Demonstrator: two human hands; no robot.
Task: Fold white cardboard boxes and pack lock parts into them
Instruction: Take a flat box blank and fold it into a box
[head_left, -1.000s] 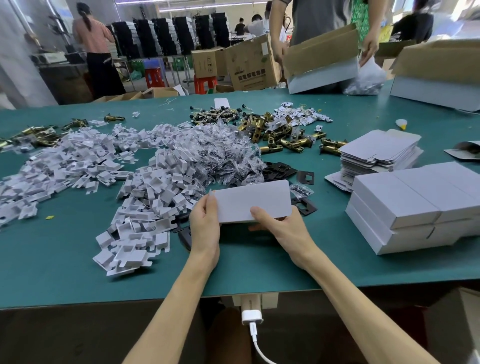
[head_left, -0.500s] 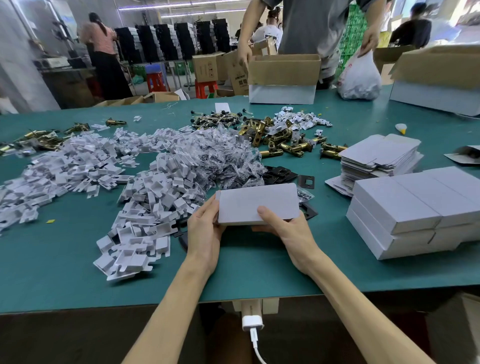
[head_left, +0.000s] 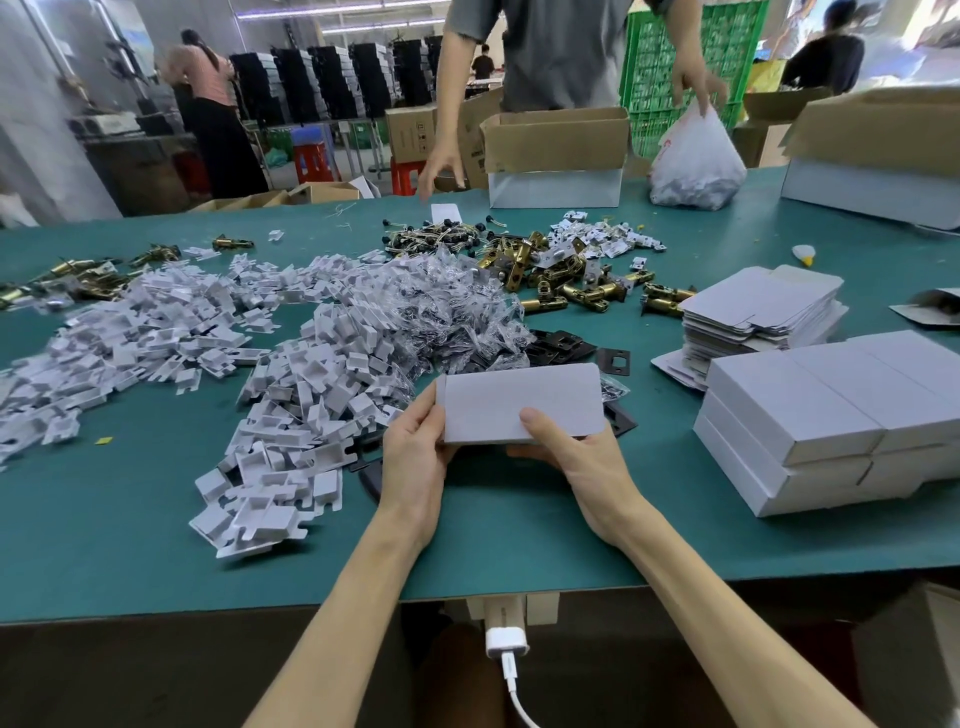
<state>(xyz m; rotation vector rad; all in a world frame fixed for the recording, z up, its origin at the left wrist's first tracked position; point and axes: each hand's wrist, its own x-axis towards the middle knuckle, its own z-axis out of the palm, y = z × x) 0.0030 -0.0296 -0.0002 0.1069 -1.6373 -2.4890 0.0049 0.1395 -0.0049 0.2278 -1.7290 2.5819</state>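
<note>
Head view: your left hand (head_left: 415, 457) grips the left end of the white box (head_left: 519, 402); your right hand (head_left: 576, 457) pinches its near edge, thumb on top, fingers under. You hold the box flat just above the green worktop (head_left: 130, 519), beside the white insert pile (head_left: 322, 364). Closed boxes (head_left: 831, 415) are stacked to your right, brass latches (head_left: 571, 291) beyond.

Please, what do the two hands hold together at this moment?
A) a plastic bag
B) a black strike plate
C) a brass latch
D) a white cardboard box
D: the left hand grips one end of the white cardboard box and the right hand pinches the other, thumb on top, above the green table.
</note>
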